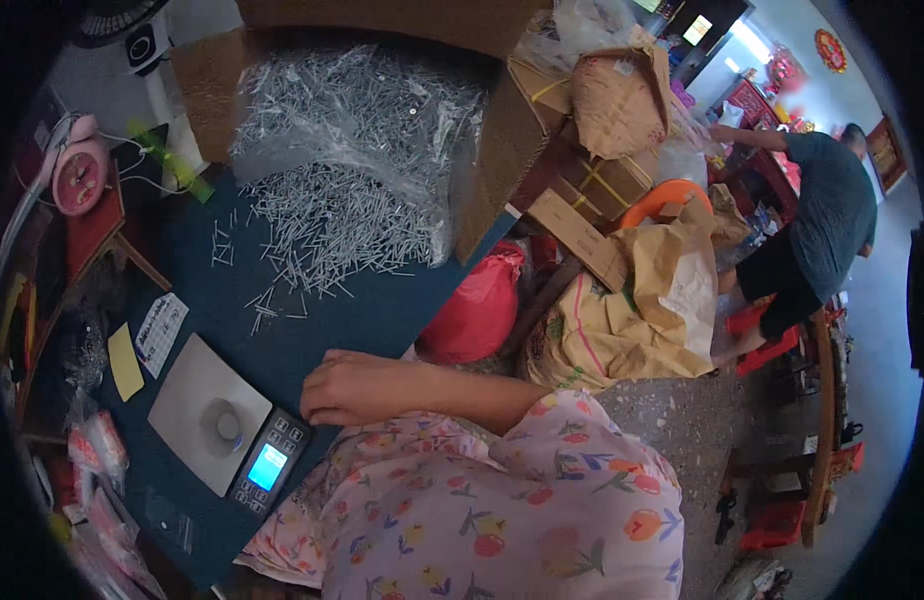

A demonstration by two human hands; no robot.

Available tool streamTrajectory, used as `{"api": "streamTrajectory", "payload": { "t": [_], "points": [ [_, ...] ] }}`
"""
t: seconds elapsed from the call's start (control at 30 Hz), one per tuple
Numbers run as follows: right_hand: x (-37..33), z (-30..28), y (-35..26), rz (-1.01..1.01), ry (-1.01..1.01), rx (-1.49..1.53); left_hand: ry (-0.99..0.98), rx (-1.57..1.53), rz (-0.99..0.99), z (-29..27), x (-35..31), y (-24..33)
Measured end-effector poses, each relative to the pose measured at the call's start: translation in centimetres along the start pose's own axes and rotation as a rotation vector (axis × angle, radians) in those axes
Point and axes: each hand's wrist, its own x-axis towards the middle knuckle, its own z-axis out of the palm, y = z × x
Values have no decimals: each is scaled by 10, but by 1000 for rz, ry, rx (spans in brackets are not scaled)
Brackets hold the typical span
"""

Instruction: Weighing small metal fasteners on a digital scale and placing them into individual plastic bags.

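My right hand [350, 388] rests at the near edge of the dark table, its fingers curled and pressed together. The palm side is hidden, so I cannot make out whether it holds anything. Just left of it sits a digital scale [268, 466] with a lit blue display and several buttons. On its steel plate [187, 400] is a small, round, greyish cup-like thing [225, 424]. Beyond the hand, a large heap of thin silver nails [327, 215] spills from a clear plastic bag [352, 150] in a tipped cardboard box [497, 165]. My left hand is out of view.
Paper slips [125, 362] lie beyond the scale, near a pink clock [80, 180] on a small shelf. Right of the table stand a red bag [477, 305], a brown paper sack [622, 330] and cartons [607, 185]. Farther right, another person [827, 205] bends forward, one arm outstretched.
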Motion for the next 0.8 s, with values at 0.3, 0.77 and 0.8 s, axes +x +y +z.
{"api": "streamTrajectory", "payload": {
  "t": [0.3, 0.77, 0.8],
  "points": [
    [-6, -11, 2, 70, -2, -27, -435, 169, -716, -12, -227, 1],
    [21, -11, -4, 125, -9, -98, 29, 97, -1032, -28, -257, 44],
    [26, -14, -9, 120, -25, -92, 185, 142, -1017, -7, -279, 30]
  ]
}}
